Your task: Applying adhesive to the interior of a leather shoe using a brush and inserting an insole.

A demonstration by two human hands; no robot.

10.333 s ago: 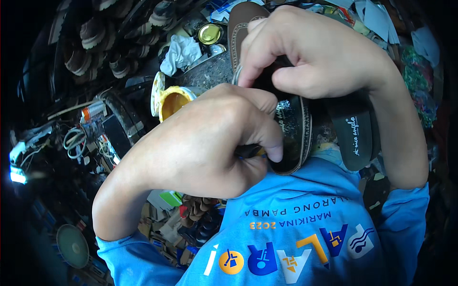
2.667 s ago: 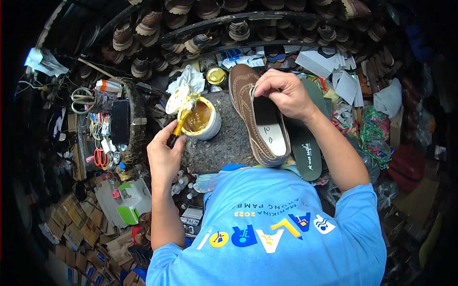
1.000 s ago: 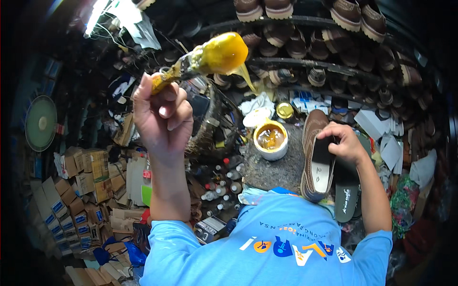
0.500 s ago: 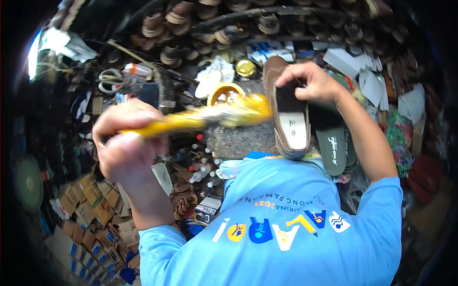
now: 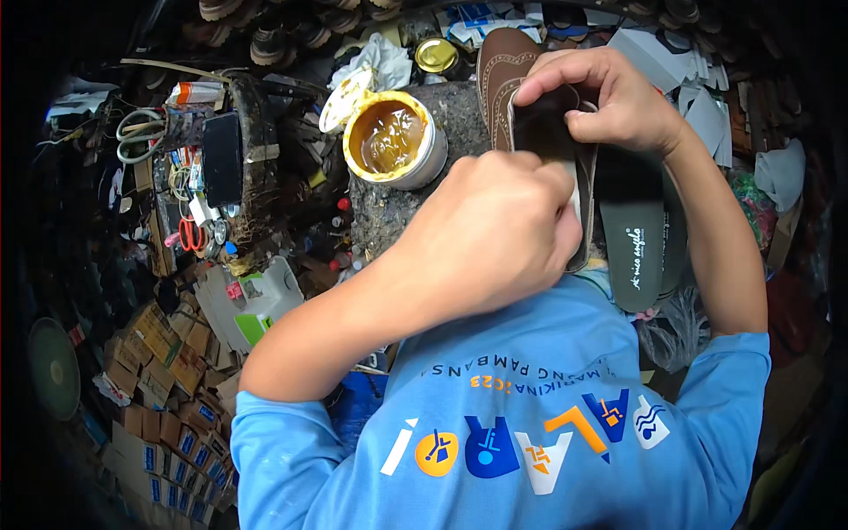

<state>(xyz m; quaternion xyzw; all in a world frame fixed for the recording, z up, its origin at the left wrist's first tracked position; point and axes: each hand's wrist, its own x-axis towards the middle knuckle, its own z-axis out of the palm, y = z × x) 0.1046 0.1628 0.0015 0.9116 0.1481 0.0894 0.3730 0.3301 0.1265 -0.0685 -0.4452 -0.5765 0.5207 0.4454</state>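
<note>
A brown brogue-style shoe (image 5: 505, 66) stands toe away from me, right of centre. My right hand (image 5: 632, 106) curls over its opening, thumb and fingers gripping the edges. Closed, my left hand (image 5: 499, 230) is over the heel part of the shoe. The yellow-handled brush it held a moment ago is hidden behind the fist, and so is most of the shoe's inside. Left of the shoe sits an open tub of amber glue (image 5: 424, 168), its rim smeared yellow. Dark green insoles (image 5: 632, 265) lie just right of the shoe.
The tub rests on a rough dark block (image 5: 375, 221). Beyond it are a round gold lid (image 5: 435, 56) and crumpled white paper. At left, a cluttered stand holds a phone (image 5: 223, 159) and red-handled scissors (image 5: 191, 234). Small boxes (image 5: 181, 442) pile up at lower left.
My left hand has swung right with the brush, from left of the glue tub to the shoe. The right hand stays at the shoe's opening. The view has shifted, too.
</note>
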